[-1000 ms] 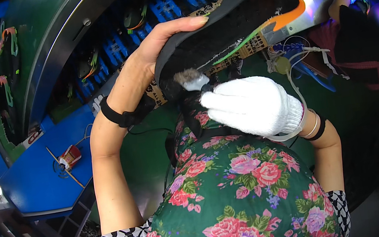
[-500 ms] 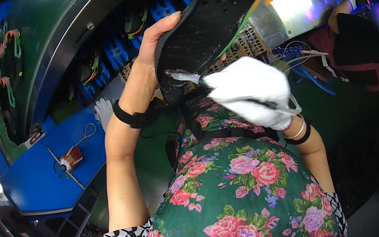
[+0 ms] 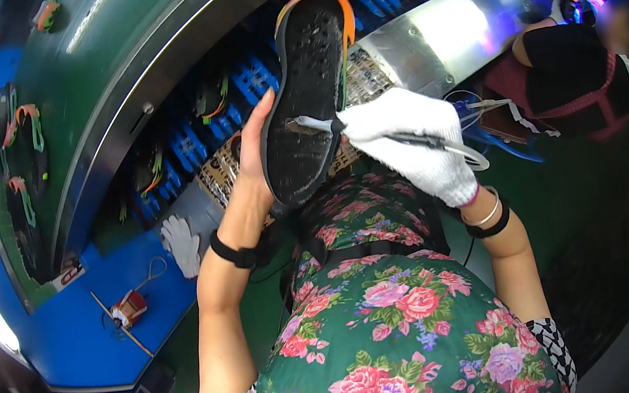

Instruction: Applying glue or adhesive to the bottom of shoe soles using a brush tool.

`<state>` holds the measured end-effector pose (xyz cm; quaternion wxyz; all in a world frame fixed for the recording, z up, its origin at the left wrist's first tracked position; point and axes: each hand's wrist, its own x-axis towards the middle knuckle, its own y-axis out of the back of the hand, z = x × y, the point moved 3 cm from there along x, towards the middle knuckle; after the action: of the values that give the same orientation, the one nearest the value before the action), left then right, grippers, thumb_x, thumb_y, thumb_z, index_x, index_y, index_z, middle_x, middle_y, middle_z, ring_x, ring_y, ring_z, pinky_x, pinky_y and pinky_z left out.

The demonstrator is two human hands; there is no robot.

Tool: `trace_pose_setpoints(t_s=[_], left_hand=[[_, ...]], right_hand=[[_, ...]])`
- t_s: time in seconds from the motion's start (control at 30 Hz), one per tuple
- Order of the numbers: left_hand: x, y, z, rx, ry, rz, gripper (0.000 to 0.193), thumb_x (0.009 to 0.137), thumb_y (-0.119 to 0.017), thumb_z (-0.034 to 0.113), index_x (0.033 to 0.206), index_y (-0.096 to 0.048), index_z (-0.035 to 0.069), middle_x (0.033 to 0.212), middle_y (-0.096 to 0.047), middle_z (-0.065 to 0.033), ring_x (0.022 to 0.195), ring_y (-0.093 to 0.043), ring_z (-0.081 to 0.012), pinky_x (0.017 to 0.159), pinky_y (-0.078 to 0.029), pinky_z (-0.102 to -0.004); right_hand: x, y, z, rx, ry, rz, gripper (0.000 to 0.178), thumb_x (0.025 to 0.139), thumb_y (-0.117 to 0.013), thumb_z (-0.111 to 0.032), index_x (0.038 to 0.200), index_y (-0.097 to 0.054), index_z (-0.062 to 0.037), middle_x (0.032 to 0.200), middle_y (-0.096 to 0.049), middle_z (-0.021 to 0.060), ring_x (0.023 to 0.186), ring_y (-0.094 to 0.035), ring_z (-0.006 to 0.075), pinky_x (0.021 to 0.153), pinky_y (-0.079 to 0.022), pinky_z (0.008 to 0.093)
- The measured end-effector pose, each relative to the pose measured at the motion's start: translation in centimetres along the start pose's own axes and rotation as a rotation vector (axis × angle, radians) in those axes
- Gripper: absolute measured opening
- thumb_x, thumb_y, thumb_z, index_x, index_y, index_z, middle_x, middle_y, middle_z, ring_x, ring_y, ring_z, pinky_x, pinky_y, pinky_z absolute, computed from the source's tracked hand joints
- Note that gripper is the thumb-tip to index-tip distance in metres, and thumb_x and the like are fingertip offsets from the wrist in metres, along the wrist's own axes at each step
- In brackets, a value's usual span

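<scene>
A black shoe sole [image 3: 310,55] with an orange and green rim stands lengthwise in front of me, its inner face turned up toward me. My bare left hand [image 3: 252,145] is closed on its left edge, the thumb lying along that side and the other fingers hidden beneath. In a white knit glove, my right hand [image 3: 411,137] grips a brush [image 3: 313,124] with a pale tube running back from it. The brush tip touches the inner face of the sole, in its nearer half. Wet-looking streaks shine on that face.
Beyond the sole, a line of blue racks [image 3: 256,79] carries more soles beside a curved green metal housing [image 3: 101,74]. On the blue table [image 3: 69,347] at left lie a white glove [image 3: 182,245] and a small red container [image 3: 129,307] with a stick. A co-worker [image 3: 569,77] sits at right.
The sole has moved nearer my body and appears smaller, with its whole outline now in view. The brush tip has shifted from the sole's near end toward its middle.
</scene>
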<state>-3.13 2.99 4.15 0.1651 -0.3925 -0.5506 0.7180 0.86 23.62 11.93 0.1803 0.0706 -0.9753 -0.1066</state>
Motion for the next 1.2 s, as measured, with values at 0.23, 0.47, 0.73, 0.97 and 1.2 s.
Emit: trace_pose_setpoints(t_s=[0.23,0.47,0.73,0.97,1.2], left_hand=[[-0.5,1.0,-2.9,0.072,0.131,-0.030,0.071,0.100,-0.043,0.060,0.145,-0.049,0.007,0.129,-0.063,-0.0227,0.103,-0.065,-0.0533,0.086,-0.057,-0.0590],[-1.3,2.2,-0.1,-0.035,-0.039,-0.003,0.069,0.102,-0.041,0.055,0.148,-0.046,0.003,0.138,-0.058,-0.0246,0.111,-0.065,-0.0457,0.093,-0.055,-0.0604],[-4.5,-0.8,1.6,0.064,-0.236,-0.266,0.096,0.090,-0.051,0.076,0.155,-0.032,0.008,0.139,-0.046,-0.0300,0.093,-0.060,-0.0437,0.071,-0.056,-0.0488],[-6.3,-2.1,3.4,0.004,-0.217,-0.716,0.109,0.086,-0.053,0.080,0.155,-0.023,0.002,0.143,-0.040,-0.0255,0.067,-0.058,-0.0333,0.046,-0.049,-0.0360],[-7.9,-4.2,10.1,0.180,-0.426,-0.651,0.104,0.088,-0.051,0.080,0.156,-0.024,0.006,0.137,-0.048,-0.0273,0.054,-0.050,-0.0205,0.038,-0.039,-0.0268]], right_hand=[[3.4,2.6,-0.2,-0.536,0.485,0.139,0.028,0.078,-0.075,0.002,0.104,-0.076,-0.0061,0.103,-0.075,0.0114,0.089,-0.072,0.0269,0.078,-0.057,0.0348],[-1.7,-3.3,-1.1,-0.233,0.296,-0.167,0.029,0.082,-0.074,-0.004,0.109,-0.075,-0.0124,0.111,-0.074,0.0072,0.092,-0.070,0.0278,0.085,-0.056,0.0376],[-3.0,1.0,-0.5,0.863,-0.136,0.025,0.013,0.071,-0.079,0.009,0.081,-0.074,0.0014,0.086,-0.073,0.0177,0.090,-0.073,0.0320,0.080,-0.060,0.0419],[-8.1,0.3,4.1,0.986,-0.410,0.393,0.016,0.074,-0.067,0.008,0.089,-0.073,0.0054,0.098,-0.073,0.0224,0.074,-0.069,0.0217,0.069,-0.058,0.0296],[-7.8,-0.5,6.3,0.867,-0.480,0.392,0.020,0.080,-0.068,0.005,0.099,-0.074,0.0058,0.103,-0.075,0.0190,0.076,-0.069,0.0177,0.070,-0.057,0.0281]])
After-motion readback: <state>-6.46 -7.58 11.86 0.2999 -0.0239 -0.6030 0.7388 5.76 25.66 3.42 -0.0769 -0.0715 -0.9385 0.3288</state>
